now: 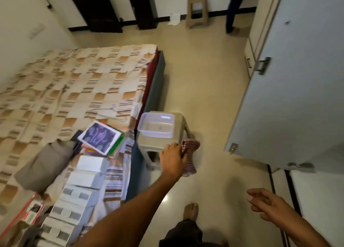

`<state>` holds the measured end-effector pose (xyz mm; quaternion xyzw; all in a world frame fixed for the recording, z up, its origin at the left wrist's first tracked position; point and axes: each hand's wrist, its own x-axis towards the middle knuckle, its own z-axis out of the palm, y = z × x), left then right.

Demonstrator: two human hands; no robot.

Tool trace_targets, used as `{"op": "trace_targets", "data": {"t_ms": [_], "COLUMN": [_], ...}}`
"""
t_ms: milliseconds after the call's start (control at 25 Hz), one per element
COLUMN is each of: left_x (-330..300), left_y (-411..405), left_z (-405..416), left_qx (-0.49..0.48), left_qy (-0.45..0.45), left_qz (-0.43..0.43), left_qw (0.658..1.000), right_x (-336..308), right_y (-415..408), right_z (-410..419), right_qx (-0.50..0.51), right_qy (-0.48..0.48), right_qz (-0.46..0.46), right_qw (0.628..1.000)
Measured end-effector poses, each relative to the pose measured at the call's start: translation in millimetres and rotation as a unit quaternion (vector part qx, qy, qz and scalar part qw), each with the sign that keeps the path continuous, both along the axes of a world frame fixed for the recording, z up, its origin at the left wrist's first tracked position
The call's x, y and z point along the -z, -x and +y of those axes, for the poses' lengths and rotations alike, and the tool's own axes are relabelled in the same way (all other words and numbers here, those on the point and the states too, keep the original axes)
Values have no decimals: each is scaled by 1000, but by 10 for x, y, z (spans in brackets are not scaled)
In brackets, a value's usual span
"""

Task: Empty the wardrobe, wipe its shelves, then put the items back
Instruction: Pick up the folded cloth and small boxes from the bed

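A: Two hands in view. Left hand [172, 156] stretched forward, fingers curled round a striped cloth [189, 154] at the near edge of a grey plastic stool [160, 144].

B: And on top of the stool?

A: A clear plastic tub [157, 124], right beside the bed [74, 82].

B: Right hand?

A: Right hand [268, 204] low over the floor, fingers loosely bent, holding nothing.

B: Wardrobe contents?

A: Laid out on the bed: a row of white boxes [80, 187] along the near edge, a stack of books [102, 137], a grey pouch [44, 164], wire hangers [109, 111].

B: Wardrobe itself?

A: At right, pale wardrobe door [290, 90] swung open, metal handle showing. A second stool [197, 7] by the far wall.
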<state>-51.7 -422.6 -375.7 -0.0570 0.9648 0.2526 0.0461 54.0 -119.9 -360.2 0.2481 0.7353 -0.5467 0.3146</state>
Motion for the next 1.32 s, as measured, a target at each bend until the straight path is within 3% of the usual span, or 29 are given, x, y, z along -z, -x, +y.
{"op": "trace_targets", "data": {"t_ms": [80,160,240,400,680,760,840,880,920,1040,1160,1320], "left_x": [-8,139,364,672,1041,1127,1118,1154,1219,1373,1532,1350], "left_y": [-10,36,116,456,1520,1985,2312,2448,2533,2404,1978,1473], "left_z": [-442,-858,-1220,-1717,-2237,-2251,-2227,-2238,-2255,-2290,-2397,-2713], "left_qx": [-26,-86,-191,-341,-420,-416,-393,-379,-366,-345,-348,-390], "left_qy": [67,68,-39,-203,-262,-373,-541,-584,-581,-485,-459,-429], "left_qz": [21,5,-38,-80,-122,-161,-194,-211,-228,-257,-282,-237], "left_qw": [997,994,980,914,860,814,718,686,691,761,767,779], "right_x": [-36,-42,-30,79,160,166,120,118,107,111,113,200], "right_y": [263,516,761,1201,1922,2112,2190,2226,2261,2296,2419,2721], "right_z": [-287,-582,-874,-1384,-2026,-2079,-2098,-2104,-2108,-2129,-2212,-2466], "right_qx": [-77,-126,-170,-193,-182,-159,-144,-134,-126,-131,-142,-186], "right_qy": [-2,-2,-4,-15,-38,-48,-50,-52,-55,-64,-58,-31], "right_qz": [12,23,21,7,-66,-71,-75,-78,-78,-87,-93,-95], "right_qw": [997,992,985,981,980,983,985,987,987,985,984,977]}}
